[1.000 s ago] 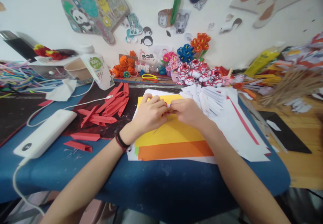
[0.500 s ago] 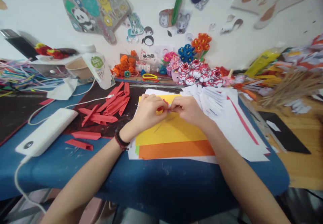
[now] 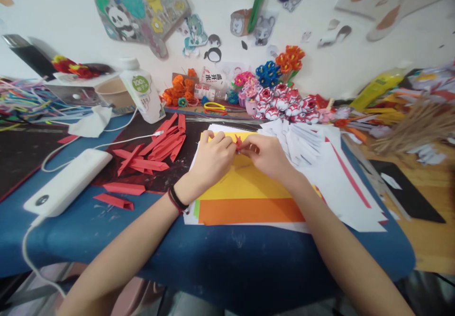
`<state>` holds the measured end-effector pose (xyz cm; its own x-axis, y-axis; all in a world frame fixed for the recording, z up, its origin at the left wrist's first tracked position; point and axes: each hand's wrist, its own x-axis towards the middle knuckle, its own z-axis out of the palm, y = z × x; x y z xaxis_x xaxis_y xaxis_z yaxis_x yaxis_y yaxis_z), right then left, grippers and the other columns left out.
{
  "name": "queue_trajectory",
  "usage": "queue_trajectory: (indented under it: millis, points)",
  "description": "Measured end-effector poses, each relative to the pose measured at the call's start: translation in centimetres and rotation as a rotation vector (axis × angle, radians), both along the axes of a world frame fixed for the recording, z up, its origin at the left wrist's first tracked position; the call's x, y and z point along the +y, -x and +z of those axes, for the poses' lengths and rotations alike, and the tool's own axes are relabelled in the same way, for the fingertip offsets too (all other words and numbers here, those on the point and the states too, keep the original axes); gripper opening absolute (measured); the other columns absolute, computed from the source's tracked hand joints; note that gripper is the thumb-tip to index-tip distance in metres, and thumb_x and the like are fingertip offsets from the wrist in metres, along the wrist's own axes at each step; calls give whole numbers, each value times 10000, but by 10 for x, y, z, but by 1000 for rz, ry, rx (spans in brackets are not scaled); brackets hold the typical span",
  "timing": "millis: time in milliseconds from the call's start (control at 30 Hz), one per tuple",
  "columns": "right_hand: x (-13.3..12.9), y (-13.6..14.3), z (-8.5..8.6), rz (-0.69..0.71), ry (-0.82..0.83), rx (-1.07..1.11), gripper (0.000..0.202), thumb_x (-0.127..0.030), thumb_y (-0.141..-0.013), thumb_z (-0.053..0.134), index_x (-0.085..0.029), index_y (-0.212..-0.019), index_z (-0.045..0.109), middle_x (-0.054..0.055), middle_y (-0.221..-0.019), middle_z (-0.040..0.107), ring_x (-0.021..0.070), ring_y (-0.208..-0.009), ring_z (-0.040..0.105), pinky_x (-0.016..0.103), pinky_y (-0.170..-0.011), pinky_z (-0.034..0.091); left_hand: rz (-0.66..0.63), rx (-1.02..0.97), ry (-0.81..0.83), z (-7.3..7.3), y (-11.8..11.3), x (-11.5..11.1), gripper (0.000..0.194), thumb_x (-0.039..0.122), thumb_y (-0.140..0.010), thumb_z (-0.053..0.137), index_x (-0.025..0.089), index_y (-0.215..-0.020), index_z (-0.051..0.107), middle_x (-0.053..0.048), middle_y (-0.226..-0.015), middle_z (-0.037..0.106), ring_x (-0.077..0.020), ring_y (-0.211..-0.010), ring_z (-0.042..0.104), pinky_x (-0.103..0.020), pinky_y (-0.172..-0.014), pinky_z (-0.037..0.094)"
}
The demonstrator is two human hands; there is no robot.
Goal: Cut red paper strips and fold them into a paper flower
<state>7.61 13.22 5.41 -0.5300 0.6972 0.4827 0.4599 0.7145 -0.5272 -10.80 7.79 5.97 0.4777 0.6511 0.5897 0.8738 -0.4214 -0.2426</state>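
Observation:
Between my two hands is a small folded red paper piece (image 3: pixel 238 142), its pointed tips showing above the fingers. My left hand (image 3: pixel 217 153) is closed on it from the left, with the fingertips partly hidden behind the knuckles. From the other side my right hand (image 3: pixel 265 154) pinches the same piece between thumb and fingers. Both hands are over a yellow paper sheet (image 3: pixel 249 185), which lies above an orange sheet (image 3: pixel 252 211) and white paper. Folded red paper strips (image 3: pixel 165 147) lie in a pile to the left.
A white power bank (image 3: pixel 67 183) with cables lies at the left. Folded white paper strips (image 3: pixel 302 143) are behind my right hand. At the back stand a white bottle (image 3: pixel 142 93) and red-and-white paper flowers (image 3: pixel 280 101). A black board (image 3: pixel 407 190) lies far right.
The hands stay together on the red paper piece, whose pointed tips now show more clearly above the fingers. The whole view has shifted slightly.

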Motion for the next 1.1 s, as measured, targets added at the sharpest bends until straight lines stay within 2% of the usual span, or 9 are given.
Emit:
queue_trajectory:
  millis: [233, 467, 600, 900, 1100]
  points:
    - [-6, 1, 3, -16, -105, -84, 132, -162, -895, 593, -182, -877, 723, 50, -828, 723, 165, -695, 603, 280, -671, 399, 4, 52, -10, 7, 3, -1, 224, 129, -975, 500, 174, -808, 641, -49, -789, 655, -225, -827, 540, -435, -824, 336]
    - [-5, 0, 2, 10, -101, -90, 184, -122, -868, 566, -183, -836, 736, 52, -806, 737, 184, -718, 633, 287, -684, 412, -31, 65, 15, 8, 1, -2, 239, 94, -977, 455, 162, -862, 653, -68, -831, 653, -231, -844, 536, -444, -836, 338]
    - [-4, -1, 2, 39, -91, -104, 199, -105, -854, 557, -184, -829, 737, 48, -810, 744, 184, -723, 641, 287, -685, 416, -64, 99, 33, 9, 2, -1, 251, 79, -969, 452, 165, -828, 641, -59, -812, 645, -229, -847, 537, -443, -841, 328]
    - [0, -3, 6, 99, 77, -14, 226, -37, -739, 531, -176, -744, 710, 13, -741, 717, 146, -668, 600, 264, -646, 403, -79, -1, 153, 8, 4, 2, 192, 73, -925, 507, 189, -819, 618, -39, -871, 667, -220, -862, 543, -429, -831, 313]
    - [5, -3, 3, 110, 216, 61, 132, -123, -759, 583, -168, -755, 706, 14, -726, 697, 139, -644, 561, 270, -626, 399, -71, -185, 295, 6, 4, 7, 88, 116, -888, 577, 183, -841, 610, -42, -893, 672, -222, -885, 544, -389, -789, 321]
